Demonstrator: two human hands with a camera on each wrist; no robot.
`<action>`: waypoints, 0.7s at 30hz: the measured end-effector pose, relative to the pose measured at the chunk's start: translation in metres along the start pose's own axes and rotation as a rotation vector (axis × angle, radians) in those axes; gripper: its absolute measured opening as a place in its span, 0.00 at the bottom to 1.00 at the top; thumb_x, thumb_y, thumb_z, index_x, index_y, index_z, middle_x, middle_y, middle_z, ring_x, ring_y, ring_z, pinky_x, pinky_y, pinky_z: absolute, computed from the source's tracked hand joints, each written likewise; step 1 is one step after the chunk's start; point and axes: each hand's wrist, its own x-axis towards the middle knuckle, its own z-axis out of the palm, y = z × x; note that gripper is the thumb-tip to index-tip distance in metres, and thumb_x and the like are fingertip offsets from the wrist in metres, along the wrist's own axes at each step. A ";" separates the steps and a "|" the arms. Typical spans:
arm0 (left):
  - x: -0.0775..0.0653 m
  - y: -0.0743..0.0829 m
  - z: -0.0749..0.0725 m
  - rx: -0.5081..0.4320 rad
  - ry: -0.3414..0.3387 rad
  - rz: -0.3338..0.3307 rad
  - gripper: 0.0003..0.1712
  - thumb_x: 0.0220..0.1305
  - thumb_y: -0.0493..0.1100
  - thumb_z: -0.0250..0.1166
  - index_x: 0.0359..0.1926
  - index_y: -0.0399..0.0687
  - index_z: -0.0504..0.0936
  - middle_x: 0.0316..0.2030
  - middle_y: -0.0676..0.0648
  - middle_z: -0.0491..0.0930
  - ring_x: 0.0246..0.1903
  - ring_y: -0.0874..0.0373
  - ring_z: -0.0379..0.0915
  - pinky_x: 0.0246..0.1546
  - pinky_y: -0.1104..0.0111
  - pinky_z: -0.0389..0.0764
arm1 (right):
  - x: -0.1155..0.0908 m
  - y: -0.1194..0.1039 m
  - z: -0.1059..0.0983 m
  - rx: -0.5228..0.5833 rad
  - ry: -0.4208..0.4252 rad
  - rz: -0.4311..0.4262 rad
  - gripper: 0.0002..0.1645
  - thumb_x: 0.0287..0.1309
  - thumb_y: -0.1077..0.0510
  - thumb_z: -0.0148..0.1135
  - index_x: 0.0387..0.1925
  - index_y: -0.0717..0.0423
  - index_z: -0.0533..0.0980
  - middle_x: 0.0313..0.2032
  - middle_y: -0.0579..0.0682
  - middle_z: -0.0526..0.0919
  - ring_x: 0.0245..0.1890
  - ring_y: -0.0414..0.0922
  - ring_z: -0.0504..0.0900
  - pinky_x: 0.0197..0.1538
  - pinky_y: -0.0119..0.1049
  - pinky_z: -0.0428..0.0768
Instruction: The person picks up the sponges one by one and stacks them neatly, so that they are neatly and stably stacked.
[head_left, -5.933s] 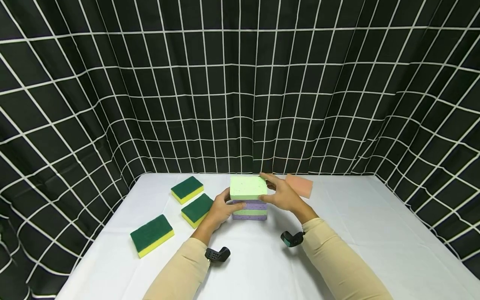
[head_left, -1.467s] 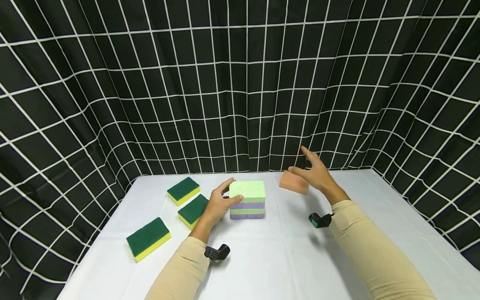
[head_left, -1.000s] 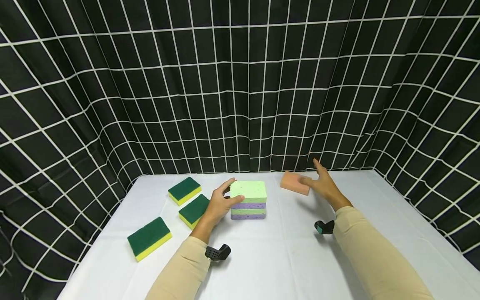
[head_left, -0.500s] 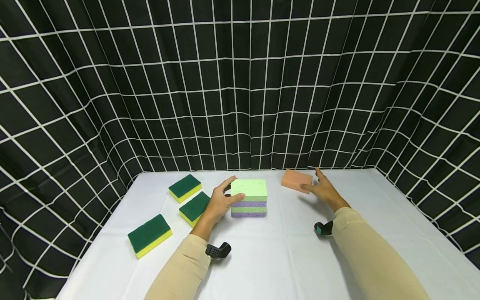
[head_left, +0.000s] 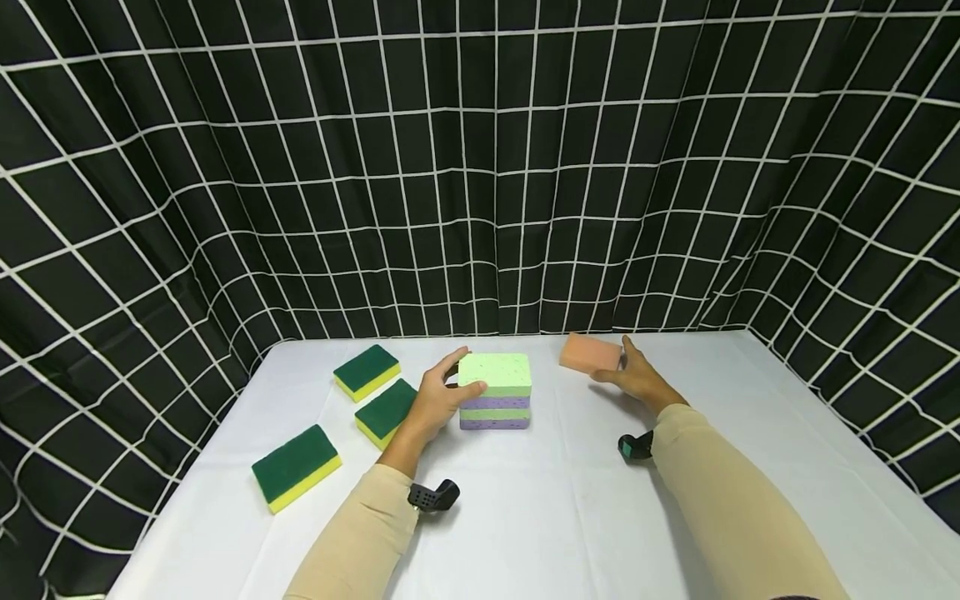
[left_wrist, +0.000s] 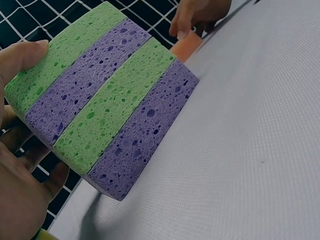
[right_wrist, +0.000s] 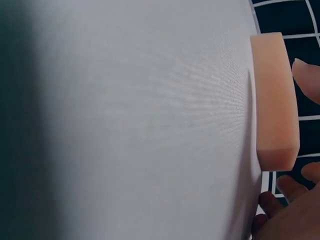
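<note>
In the head view, a stack of sponges (head_left: 495,414), green and purple by turns, stands mid-table. My left hand (head_left: 437,402) holds its left side: the thumb lies on the front of the top green sponge (head_left: 495,372), the fingers behind it. The left wrist view shows the thumb on the green top layer of the stack (left_wrist: 105,100), fingers at its end. My right hand (head_left: 637,377) is at the right end of an orange sponge (head_left: 588,352). In the right wrist view the thumb is right at the edge of that orange sponge (right_wrist: 275,100), fingers spread beyond its end.
On the left of the white-covered table (head_left: 517,517) lie three green-and-yellow scouring sponges: one at the back (head_left: 367,372), one by the left forearm (head_left: 386,412) and one nearer the front (head_left: 297,467). A black curtain with a white grid (head_left: 480,167) surrounds the table's back and sides.
Earlier both hands were at the stack, on the top green sponge. The right hand has since left it, moved right and come down to the orange sponge's end. The left hand has stayed.
</note>
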 end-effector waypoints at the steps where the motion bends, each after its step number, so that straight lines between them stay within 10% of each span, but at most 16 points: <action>1: 0.000 0.000 0.000 0.000 -0.003 0.000 0.41 0.59 0.36 0.69 0.71 0.37 0.61 0.62 0.37 0.68 0.59 0.44 0.65 0.56 0.59 0.71 | 0.001 0.000 0.001 -0.009 0.000 0.002 0.72 0.53 0.43 0.69 0.73 0.58 0.24 0.71 0.72 0.36 0.70 0.68 0.36 0.66 0.63 0.41; 21: 0.017 -0.038 0.000 -0.022 0.038 0.008 0.43 0.56 0.41 0.73 0.71 0.46 0.64 0.62 0.43 0.69 0.56 0.45 0.67 0.53 0.60 0.73 | 0.006 0.003 0.003 -0.014 0.032 0.002 0.58 0.60 0.56 0.63 0.73 0.68 0.34 0.69 0.74 0.49 0.69 0.66 0.49 0.68 0.56 0.50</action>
